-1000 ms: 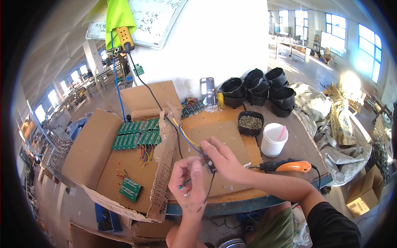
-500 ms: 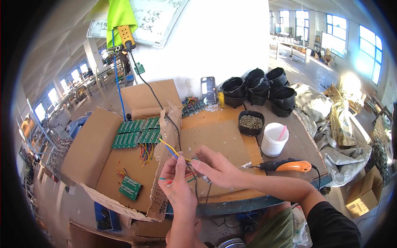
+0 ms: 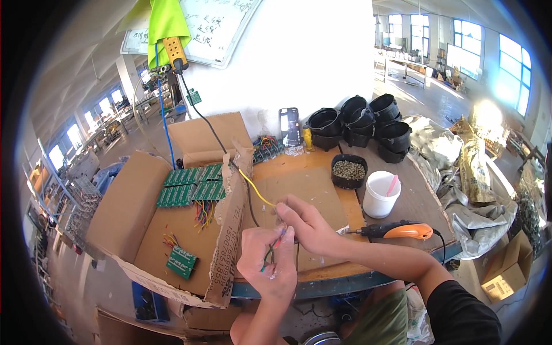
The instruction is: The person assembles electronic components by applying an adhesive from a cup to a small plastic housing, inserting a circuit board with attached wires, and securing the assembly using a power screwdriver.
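My right hand (image 3: 307,224) is closed in a pinch around the end of a yellow wire (image 3: 256,190), which stretches up and left toward the torn edge of the cardboard box. Just below and touching or nearly so, my left hand (image 3: 267,261) is closed on a few thin wires; bits of red and green show between its fingers. What lies between the fingertips of both hands is too small to make out. Inside the open cardboard box (image 3: 172,230), at left, sit rows of green circuit boards (image 3: 175,195) with coloured wires, and a separate green board stack (image 3: 181,262) lies nearer.
An orange-and-black soldering iron (image 3: 397,230) lies right of my hands. Beyond it are a white tub (image 3: 380,198), a black dish of small metal parts (image 3: 348,172) and stacked black pots (image 3: 356,118). A phone (image 3: 290,126) leans on the wall; a black cable (image 3: 210,126) hangs over the box.
My left hand has moved right and down and curled into a tighter grip. The yellow wire now runs from my right hand alone; the blue wire beside it no longer shows there.
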Demonstrator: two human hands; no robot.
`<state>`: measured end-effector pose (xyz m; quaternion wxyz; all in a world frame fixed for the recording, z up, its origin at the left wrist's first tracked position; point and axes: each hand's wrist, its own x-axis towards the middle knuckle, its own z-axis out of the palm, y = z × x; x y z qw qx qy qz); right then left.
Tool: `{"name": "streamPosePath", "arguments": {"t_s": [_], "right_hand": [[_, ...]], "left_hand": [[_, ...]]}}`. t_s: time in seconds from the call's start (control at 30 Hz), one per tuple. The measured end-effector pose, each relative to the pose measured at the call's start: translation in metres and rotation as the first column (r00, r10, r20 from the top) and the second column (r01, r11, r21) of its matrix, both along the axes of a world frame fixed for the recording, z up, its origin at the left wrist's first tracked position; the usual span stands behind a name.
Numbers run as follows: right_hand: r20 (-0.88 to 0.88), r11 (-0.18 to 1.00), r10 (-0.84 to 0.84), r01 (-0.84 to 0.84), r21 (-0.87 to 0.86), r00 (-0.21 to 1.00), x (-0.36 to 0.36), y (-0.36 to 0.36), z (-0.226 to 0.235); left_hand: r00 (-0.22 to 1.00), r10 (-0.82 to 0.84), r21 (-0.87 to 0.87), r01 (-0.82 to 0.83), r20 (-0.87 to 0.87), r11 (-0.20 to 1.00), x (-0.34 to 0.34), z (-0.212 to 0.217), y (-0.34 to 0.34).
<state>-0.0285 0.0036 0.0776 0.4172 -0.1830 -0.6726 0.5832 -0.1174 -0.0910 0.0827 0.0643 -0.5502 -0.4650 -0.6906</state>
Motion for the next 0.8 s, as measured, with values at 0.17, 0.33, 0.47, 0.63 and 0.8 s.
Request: {"name": "streamPosePath", "arguments": {"t_s": [0.17, 0.33, 0.47, 0.63, 0.8], "right_hand": [[0.004, 0.999, 0.05, -0.05, -0.006, 0.999, 0.002, -0.005, 0.006], [0.127, 0.986, 0.161, -0.164, 0.015, 0.979, 0.006, -0.01, 0.011], [-0.073, 0.981, 0.192, -0.193, -0.001, 0.979, -0.005, -0.014, 0.001], [-0.022, 0.991, 0.115, -0.114, 0.071, 0.993, -0.006, -0.011, -0.004], [0.048, 0.996, 0.086, -0.086, -0.005, 0.995, 0.003, -0.016, 0.008]], "left_hand": [[0.891, -0.182, 0.03, 0.187, 0.416, 0.982, 0.003, -0.003, 0.001], [0.688, -0.322, 0.053, 0.382, 0.65, 0.923, -0.003, 0.012, 0.001], [0.617, -0.368, 0.057, 0.463, 0.696, 0.885, -0.013, 0.007, -0.001], [0.692, -0.299, -0.004, 0.399, 0.657, 0.917, -0.012, 0.005, -0.001], [0.792, -0.234, -0.006, 0.287, 0.564, 0.958, 0.005, 0.003, -0.003]]}}
